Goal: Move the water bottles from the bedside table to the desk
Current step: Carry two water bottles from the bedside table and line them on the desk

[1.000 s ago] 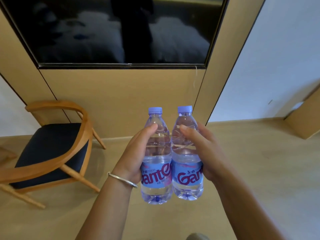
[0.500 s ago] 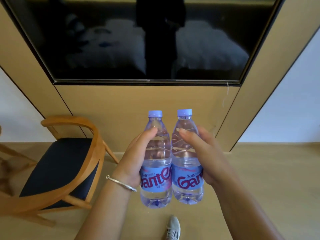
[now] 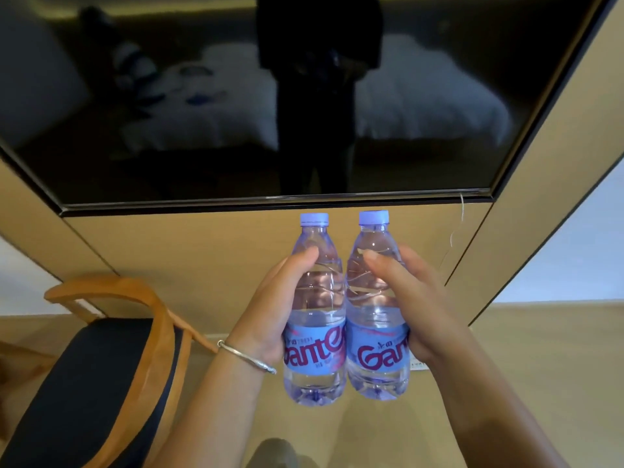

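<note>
Two water bottles held upright in the air, side by side and touching, just below the lower edge of the dark screen (image 3: 304, 96). Left bottle (image 3: 317, 309) gripped by the left hand (image 3: 277, 305), thumb laid across the clear upper body, other fingers curled behind and hidden. Right bottle (image 3: 376, 305) gripped by the right hand (image 3: 415, 305), thumb also pressed on the clear part below the shoulder, palm covering the right end of the blue label. Both with pale violet caps closed, blue labels with red letters, water inside almost to the neck. Thin silver bracelet (image 3: 246, 356) on the left wrist. Below the screen and to the left of it, a wooden chair (image 3: 111, 359) with dark seat cushion, standing on the light wooden floor (image 3: 540, 349). Behind the bottles, a tan wall panel (image 3: 189, 251) carrying the screen. Dim reflection in the screen: a standing dark figure and white bedding. Thin white cord (image 3: 456, 231) hanging from the lower right corner of the screen. At the bottom edge, under the bottles, a blurred grey shape, not possible to identify. No desk or bedside table in view.
</note>
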